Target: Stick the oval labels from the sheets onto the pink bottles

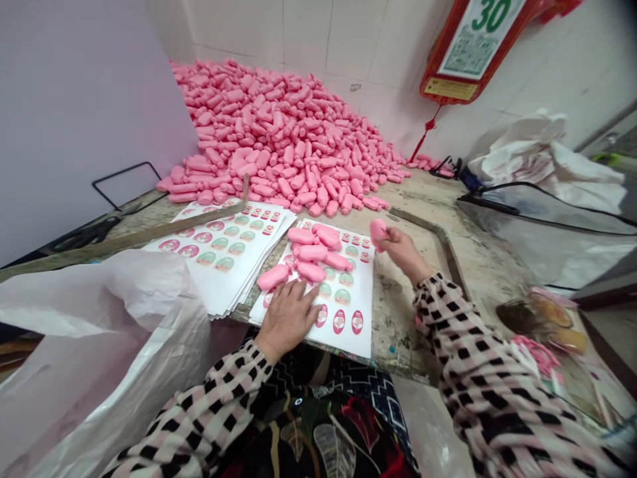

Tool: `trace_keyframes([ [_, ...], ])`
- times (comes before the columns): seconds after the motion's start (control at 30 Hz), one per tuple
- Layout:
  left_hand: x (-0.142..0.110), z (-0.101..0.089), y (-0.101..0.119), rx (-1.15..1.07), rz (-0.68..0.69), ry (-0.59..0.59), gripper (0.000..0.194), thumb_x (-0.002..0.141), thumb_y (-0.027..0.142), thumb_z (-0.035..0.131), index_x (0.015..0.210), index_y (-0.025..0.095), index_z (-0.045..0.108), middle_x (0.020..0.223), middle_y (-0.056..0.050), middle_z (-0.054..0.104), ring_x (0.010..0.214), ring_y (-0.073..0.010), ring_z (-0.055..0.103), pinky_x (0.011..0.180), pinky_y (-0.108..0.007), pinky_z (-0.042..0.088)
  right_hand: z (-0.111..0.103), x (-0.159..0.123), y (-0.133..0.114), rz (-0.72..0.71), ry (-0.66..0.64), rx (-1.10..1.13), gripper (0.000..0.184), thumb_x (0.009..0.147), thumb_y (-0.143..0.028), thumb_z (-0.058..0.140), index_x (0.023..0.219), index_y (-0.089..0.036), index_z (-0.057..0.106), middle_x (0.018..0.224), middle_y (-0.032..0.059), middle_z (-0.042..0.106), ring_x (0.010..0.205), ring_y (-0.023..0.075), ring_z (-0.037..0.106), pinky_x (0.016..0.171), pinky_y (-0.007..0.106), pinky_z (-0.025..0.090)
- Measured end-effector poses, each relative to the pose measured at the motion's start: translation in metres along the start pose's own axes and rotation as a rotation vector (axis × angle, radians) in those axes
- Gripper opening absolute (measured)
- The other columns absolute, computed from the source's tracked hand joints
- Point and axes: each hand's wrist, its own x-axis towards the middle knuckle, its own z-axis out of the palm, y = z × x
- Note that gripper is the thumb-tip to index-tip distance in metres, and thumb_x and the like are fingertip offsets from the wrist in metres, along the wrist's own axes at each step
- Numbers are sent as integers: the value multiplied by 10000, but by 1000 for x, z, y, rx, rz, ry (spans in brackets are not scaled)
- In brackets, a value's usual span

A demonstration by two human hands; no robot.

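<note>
White sack point(166, 312) seen far left; printed sheets point(226, 282) stacked beside it, pink heap point(279, 133) piled behind. Left hand point(288, 315) laid flat on sticker sheet point(355, 292), nothing gripped; loose pink pieces point(312, 253) grouped at its fingertips. One pink piece point(377, 234) is pinched by right hand point(404, 252) at sheet's right edge.

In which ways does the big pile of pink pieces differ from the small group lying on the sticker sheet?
The big pile holds too many pieces to count, while the small group shows only a few. The pile is heaped high by the wall; the group lies low on the sticker sheet. The left hand rests close beside the group, but away from the pile. Both consist of pink, rounded, elongated pieces.
</note>
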Motion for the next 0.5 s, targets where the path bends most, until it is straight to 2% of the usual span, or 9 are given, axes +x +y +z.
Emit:
trace_keyframes([
  [0.07, 1, -1, 1, 12, 5, -8, 367, 859, 402, 433, 1171, 246, 551, 1155, -102, 528, 1070, -259, 443, 929, -425, 313, 13, -31, -19, -18, -76, 156, 377, 788, -497, 466, 980, -187, 561, 739, 12, 613, 539, 97, 486, 477, 202, 355],
  [0.13, 4, -3, 2, 23, 8, -25, 343, 857, 387, 443, 1139, 239, 570, 1128, -106, 544, 1051, -263, 460, 909, -429, 324, 23, -62, -35, 74, -248, 543, 385, 733, -515, 548, 944, -193, 561, 620, -27, 562, 396, 54, 335, 368, 186, 221],
  [0.2, 6, -7, 4, 2, 12, -50, 321, 856, 366, 450, 1108, 221, 587, 1076, -110, 567, 1020, -264, 483, 894, -432, 335, 30, -88, -45, 196, -364, 799, 353, 695, -482, 614, 901, -201, 560, 559, -54, 517, 354, 35, 234, 344, 186, 142],
  [0.27, 9, -13, 5, -60, 19, -88, 303, 855, 348, 455, 1078, 207, 605, 998, -103, 595, 968, -255, 513, 875, -422, 352, 33, -107, -50, 282, -401, 917, 324, 676, -438, 652, 889, -210, 564, 568, -57, 519, 361, 37, 265, 349, 183, 175],
  [0.37, 11, -25, 7, -231, -37, -81, 330, 878, 333, 410, 1126, 199, 582, 979, -85, 617, 938, -225, 541, 856, -383, 383, 29, -124, -50, 289, -388, 960, 331, 675, -415, 667, 923, -210, 592, 651, -34, 565, 449, 60, 404, 413, 191, 292],
  [0.47, 9, -41, 12, -627, -210, -52, 424, 874, 392, 409, 1244, 196, 482, 1120, -82, 582, 977, -201, 541, 806, -331, 429, 20, -137, -49, 204, -388, 864, 318, 694, -410, 655, 923, -191, 626, 716, -14, 592, 552, 81, 477, 512, 209, 366],
  [0.5, 8, -45, 15, -794, -240, -109, 478, 850, 415, 452, 1279, 205, 440, 1159, -80, 563, 966, -194, 547, 784, -320, 442, 18, -142, -49, 165, -393, 818, 302, 695, -401, 656, 907, -186, 635, 725, -12, 595, 584, 88, 490, 545, 216, 378],
])
